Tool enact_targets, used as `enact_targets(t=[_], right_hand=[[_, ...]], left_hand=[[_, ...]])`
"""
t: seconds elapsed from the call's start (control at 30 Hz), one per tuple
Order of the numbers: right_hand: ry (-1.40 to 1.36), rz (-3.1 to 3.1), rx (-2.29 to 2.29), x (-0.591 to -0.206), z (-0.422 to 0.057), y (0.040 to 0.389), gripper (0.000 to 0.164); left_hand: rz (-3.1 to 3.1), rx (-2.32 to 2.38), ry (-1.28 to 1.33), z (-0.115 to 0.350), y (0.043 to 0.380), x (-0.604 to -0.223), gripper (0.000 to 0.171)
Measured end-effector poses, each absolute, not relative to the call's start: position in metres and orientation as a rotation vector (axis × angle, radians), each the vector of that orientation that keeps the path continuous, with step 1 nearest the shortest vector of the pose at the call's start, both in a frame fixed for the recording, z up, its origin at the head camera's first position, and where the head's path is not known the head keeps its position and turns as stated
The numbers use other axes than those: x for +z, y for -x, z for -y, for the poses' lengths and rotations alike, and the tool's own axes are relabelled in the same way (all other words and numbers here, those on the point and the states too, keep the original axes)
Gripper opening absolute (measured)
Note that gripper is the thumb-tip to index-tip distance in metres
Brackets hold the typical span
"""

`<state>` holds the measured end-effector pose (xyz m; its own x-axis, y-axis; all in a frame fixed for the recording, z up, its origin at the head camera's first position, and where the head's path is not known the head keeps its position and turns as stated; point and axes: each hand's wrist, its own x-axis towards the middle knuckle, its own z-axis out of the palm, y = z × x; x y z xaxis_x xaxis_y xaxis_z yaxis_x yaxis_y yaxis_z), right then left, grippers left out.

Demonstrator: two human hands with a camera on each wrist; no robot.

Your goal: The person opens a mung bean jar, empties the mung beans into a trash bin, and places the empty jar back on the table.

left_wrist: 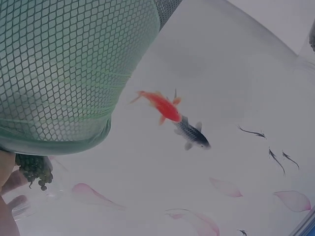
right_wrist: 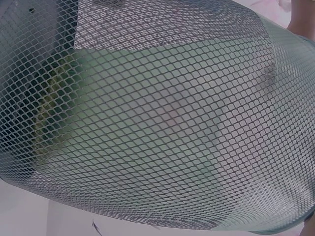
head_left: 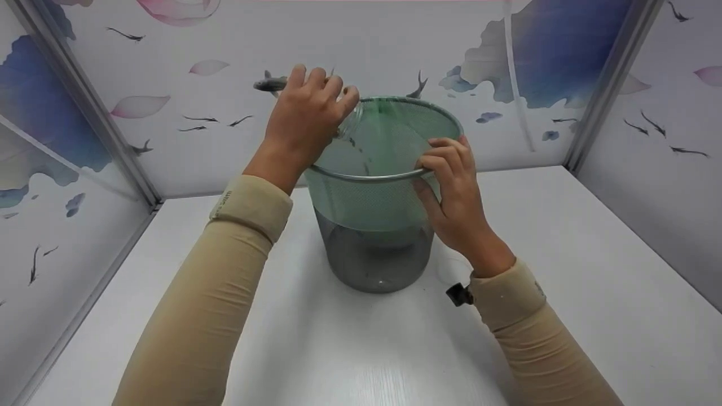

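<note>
A grey mesh wastebasket (head_left: 379, 256) lined with a thin green bag (head_left: 389, 206) stands upright on the white table. Above its left rim, my left hand (head_left: 310, 110) holds a clear glass vessel (head_left: 351, 123) tipped with its mouth inward. Dark bits (head_left: 354, 144) drop from it into the bag. A dark green, leafy-looking clump (left_wrist: 37, 169) shows by the glass in the left wrist view. My right hand (head_left: 454, 186) grips the basket's right rim, fingers over the edge and thumb outside. Through the mesh, a yellowish-dark mass (right_wrist: 54, 105) appears toward the basket's bottom end.
White panels (head_left: 395, 45) printed with fish, petals and blue leaves enclose the table (head_left: 361, 349) at the back and both sides. Grey metal posts (head_left: 612, 84) stand at the back corners. A small black device (head_left: 459, 294) sits at my right cuff.
</note>
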<state>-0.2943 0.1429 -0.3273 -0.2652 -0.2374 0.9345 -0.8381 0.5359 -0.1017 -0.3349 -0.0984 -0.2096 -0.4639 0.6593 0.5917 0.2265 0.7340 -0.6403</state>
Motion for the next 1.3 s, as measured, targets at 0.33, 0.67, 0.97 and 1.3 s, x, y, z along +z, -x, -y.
enact_targets(t=[0.33,0.67,0.97,1.3], right_hand=[[-0.892,1.788,0.747,-0.3274,-0.1427,0.2951,0.014],[-0.890,1.790,0.749,-0.3278,-0.1423,0.2945,0.013],[-0.896,1.779,0.751,-0.3280,-0.1427,0.2953,0.014],[-0.891,1.792,0.742,-0.3286,-0.1437,0.2956,0.012]], left_hand=[[1.937,0.621,0.718,0.0994,0.3363,-0.2104,0.030],[1.912,0.670,0.732,0.0991,0.3361,-0.2101,0.032],[1.834,0.748,0.748,0.0977,0.3353,-0.2099,0.031],[1.845,0.823,0.784,0.0953,0.3333,-0.2079,0.035]])
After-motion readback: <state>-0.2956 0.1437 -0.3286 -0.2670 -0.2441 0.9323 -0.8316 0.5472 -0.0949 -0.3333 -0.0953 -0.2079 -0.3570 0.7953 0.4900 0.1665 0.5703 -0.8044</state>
